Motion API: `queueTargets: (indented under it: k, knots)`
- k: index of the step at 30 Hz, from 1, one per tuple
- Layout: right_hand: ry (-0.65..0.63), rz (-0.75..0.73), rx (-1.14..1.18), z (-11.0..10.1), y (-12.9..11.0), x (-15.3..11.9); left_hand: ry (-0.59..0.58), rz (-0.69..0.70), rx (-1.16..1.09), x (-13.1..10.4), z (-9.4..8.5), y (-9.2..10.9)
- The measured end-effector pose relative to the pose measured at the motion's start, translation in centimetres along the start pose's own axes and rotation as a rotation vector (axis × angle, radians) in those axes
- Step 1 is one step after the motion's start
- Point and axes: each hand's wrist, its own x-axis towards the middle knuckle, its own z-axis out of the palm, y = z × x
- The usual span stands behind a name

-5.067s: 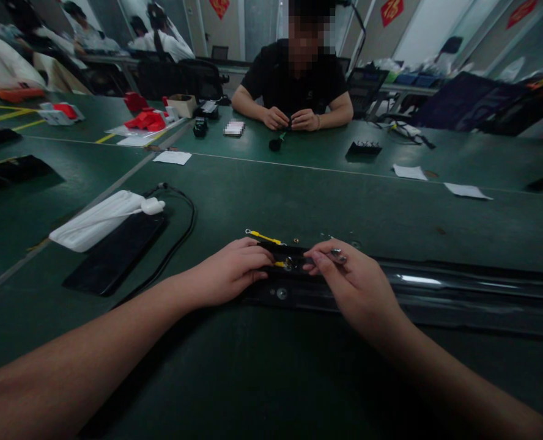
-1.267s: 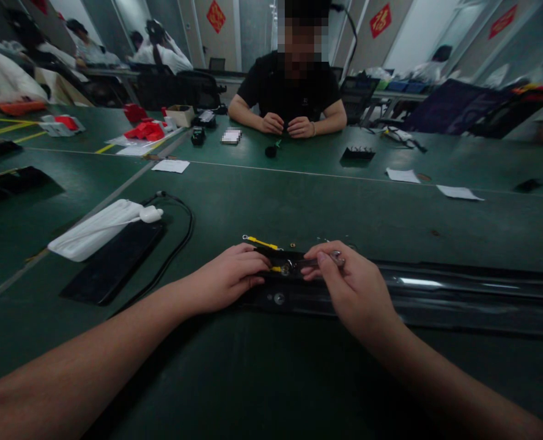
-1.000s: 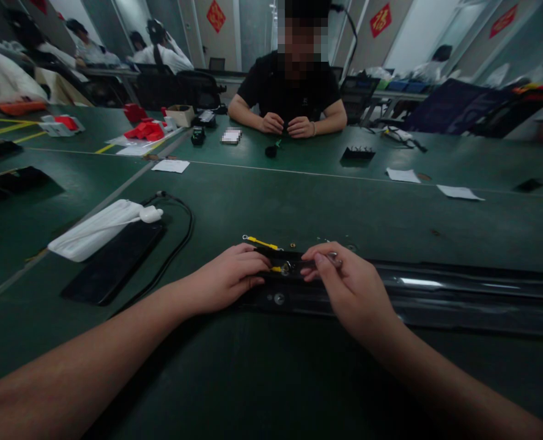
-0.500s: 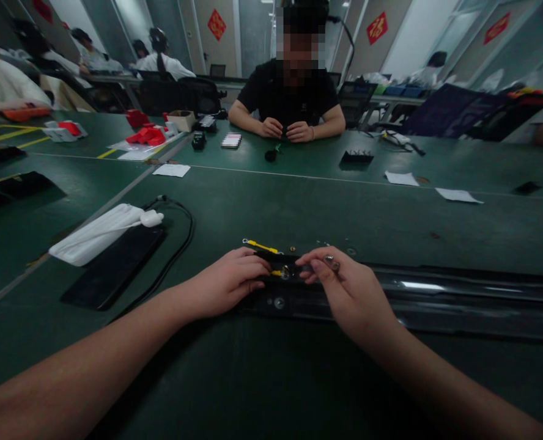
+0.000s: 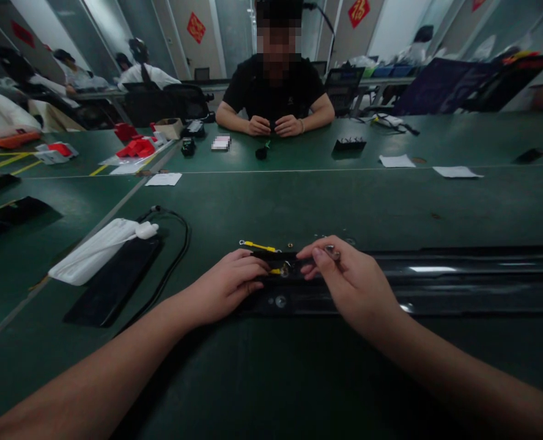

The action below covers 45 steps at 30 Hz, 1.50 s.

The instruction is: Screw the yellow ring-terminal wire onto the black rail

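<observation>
Across the green table (image 5: 326,201), a long black rail (image 5: 459,281) runs from frame center to the right edge, and I rest my left hand (image 5: 225,287) flat on its left end while my right hand (image 5: 349,284) pinches a small metal tool (image 5: 332,250) just above it. A yellow wire (image 5: 258,246) lies touching the rail's left end at center frame; a co-worker's hands (image 5: 275,126) sit at upper center.
</observation>
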Motion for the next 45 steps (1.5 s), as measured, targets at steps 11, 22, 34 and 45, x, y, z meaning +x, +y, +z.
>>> queueTargets:
  k: [11, 22, 34, 45]
  knots:
    - [-0.033, 0.004, -0.024, 0.08, 0.14, 0.15, -0.003, 0.0, -0.002, 0.03, -0.1, 0.03]
    - [-0.058, 0.014, -0.058, -0.1, 0.05, 0.03, 0.008, -0.008, -0.012, 0.1, -0.15, 0.33]
    - [-0.015, 0.001, -0.115, -0.07, 0.23, 0.03, 0.018, 0.0, 0.028, -0.04, -0.19, 0.27]
    - [0.025, 0.033, -0.057, -0.08, -0.13, -0.02, 0.017, -0.016, 0.006, 0.03, -0.18, 0.42]
